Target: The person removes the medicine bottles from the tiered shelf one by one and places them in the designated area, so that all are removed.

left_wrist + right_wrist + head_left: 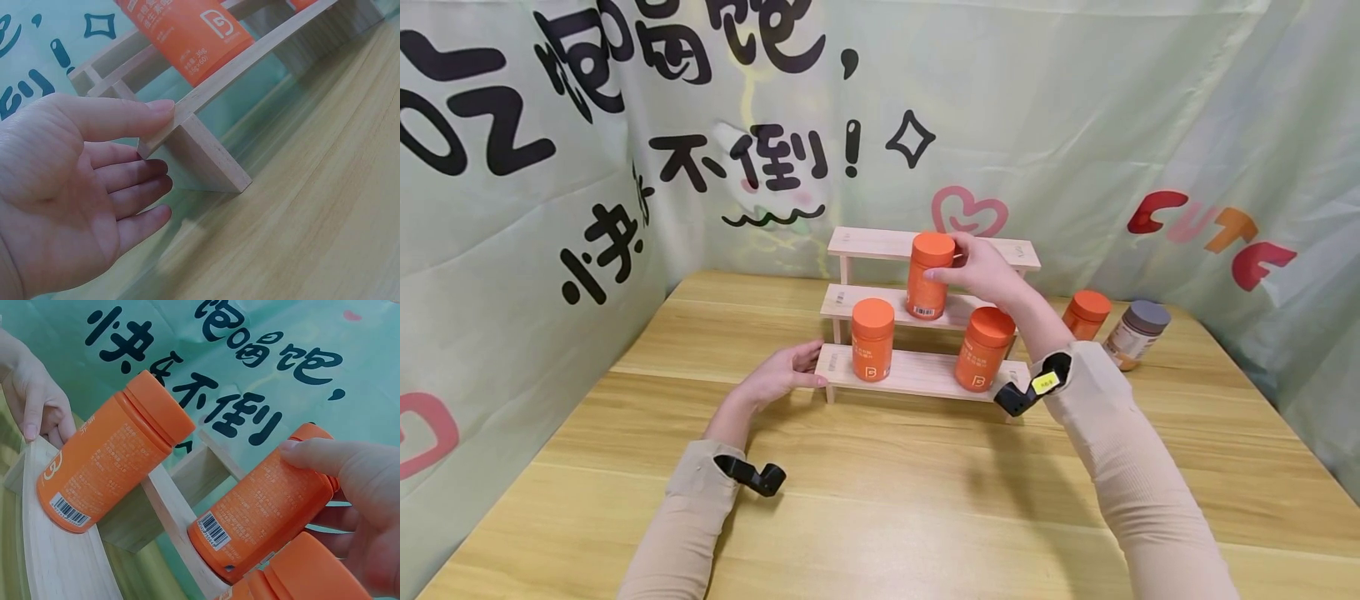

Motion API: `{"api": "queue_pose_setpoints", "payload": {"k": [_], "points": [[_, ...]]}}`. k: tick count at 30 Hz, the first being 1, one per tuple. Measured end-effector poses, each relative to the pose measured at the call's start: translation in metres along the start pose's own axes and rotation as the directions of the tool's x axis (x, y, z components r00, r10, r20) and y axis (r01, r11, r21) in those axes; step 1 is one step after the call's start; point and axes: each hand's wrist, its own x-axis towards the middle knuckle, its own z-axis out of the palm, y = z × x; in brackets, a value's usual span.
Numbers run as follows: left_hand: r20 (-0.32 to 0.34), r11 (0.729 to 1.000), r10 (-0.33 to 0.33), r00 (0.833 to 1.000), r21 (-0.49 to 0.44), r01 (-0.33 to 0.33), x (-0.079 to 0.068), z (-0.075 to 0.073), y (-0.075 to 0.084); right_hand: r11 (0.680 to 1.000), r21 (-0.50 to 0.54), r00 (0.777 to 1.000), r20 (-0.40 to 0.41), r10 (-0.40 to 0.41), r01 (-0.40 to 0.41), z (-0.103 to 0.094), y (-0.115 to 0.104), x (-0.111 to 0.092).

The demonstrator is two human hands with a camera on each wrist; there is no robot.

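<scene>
The step in hand seems to be positioning an orange jar (927, 287) at the middle tier of the 3-tier wooden shelf (921, 372), base at the board; whether its weight rests there I cannot tell. The right hand (988, 268) grips it, thumb on the near side and fingers behind, while the left hand (778, 375), at 8 o'clock from it, pinches the lowest board's end between thumb and forefinger. The next move probably calls for an upright jar and a steady shelf, then a sideways finger release. The board's front edge runs close under the jar's base, so there is little room towards 6 o'clock; bare board shows at 9 o'clock. On the lowest tier, 1 jar (872, 342) stands at 7 o'clock and another (982, 354) at 5, just beside the right forearm, the likeliest thing to be knocked. A fabric backdrop (1045, 108) bounds 12 o'clock, a grey-lidded jar (1138, 332) stands near 4, and open table (880, 500) lies at 6.
</scene>
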Motion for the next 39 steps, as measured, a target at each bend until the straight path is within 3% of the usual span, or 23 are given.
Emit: {"api": "queue_pose_setpoints", "payload": {"k": [18,25,39], "points": [[0.003,1.0,0.003,1.0,0.013,-0.003,0.001,-0.001,0.0,0.999,-0.017,0.997,-0.059,0.045,-0.046,-0.022,0.001,-0.012],[0.0,1.0,-0.004,1.0,0.021,0.004,0.002,-0.002,-0.002,0.998,0.039,0.995,-0.08,0.055,-0.052,-0.034,0.008,-0.022],[-0.002,1.0,-0.013,1.0,-0.002,0.013,0.0,-0.001,0.0,0.996,0.029,0.987,-0.133,0.088,-0.085,-0.058,0.026,-0.049]]}}
